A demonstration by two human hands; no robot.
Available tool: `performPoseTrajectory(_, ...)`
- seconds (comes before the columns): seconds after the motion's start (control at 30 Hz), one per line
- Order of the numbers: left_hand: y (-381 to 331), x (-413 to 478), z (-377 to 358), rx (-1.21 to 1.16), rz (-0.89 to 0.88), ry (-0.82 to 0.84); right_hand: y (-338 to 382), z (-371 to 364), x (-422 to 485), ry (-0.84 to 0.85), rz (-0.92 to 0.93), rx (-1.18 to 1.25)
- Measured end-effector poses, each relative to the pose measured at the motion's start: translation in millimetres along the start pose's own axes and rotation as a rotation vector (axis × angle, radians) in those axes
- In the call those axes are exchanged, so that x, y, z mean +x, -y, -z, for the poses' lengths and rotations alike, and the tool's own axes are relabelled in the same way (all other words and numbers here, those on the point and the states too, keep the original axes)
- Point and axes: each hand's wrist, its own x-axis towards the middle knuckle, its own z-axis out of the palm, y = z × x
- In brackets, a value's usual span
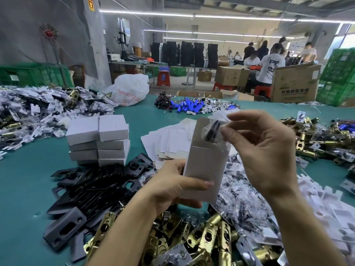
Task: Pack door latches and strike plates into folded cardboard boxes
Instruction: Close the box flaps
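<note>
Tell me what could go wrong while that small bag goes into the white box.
The small clear bag, pinched by the right hand at the mouth of the white box, may snag on the raised flap and miss the opening.
If dropped, it would likely vanish among the similar bags piled below.
The left hand grips only the box's lower part; a push might tilt it.

A green surface (pixel 28 189) heaped with lock hardware and packaging.
Closed white boxes (pixel 98 139) stand stacked left of centre, with flat box blanks (pixel 169 139) fanned out just beside them. Black strike plates (pixel 96 187) lie in a heap in front of the stack, touching a near pile of brass latches (pixel 211 237) and clear screw bags (pixel 242 189). Farther back lie blue cylinders (pixel 189 108), a white plastic bag (pixel 128 89) and, at far left, a mound of bagged parts (pixel 38 110). More latches (pixel 317 143) sit at right.
</note>
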Motion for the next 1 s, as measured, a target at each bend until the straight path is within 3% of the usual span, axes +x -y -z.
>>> performPoseTrajectory(0.33,0.6,-0.2,-1.5,0.050,-0.037,0.013,-2.3,6.8,-0.6,0.236,-0.040,-0.213)
performPoseTrajectory(0.5,-1.4,-0.2,-2.3,0.040,-0.047,0.010,2.3,18.2,2.7,0.262,0.028,-0.514)
performPoseTrajectory(0.7,0.1,0.6,-1.2,0.038,-0.068,-0.034,6.4,17.1,5.5,0.460,-0.138,-0.436)
performPoseTrajectory(0.87,2.3,0.3,-1.9,0.053,-0.062,-0.064,-0.1,12.6,1.7,0.617,-0.124,-0.628)
performPoseTrajectory(1.0,2.3,1.0,-1.7,0.048,-0.057,-0.077,-3.8,11.3,0.6,0.517,-0.084,-0.468)
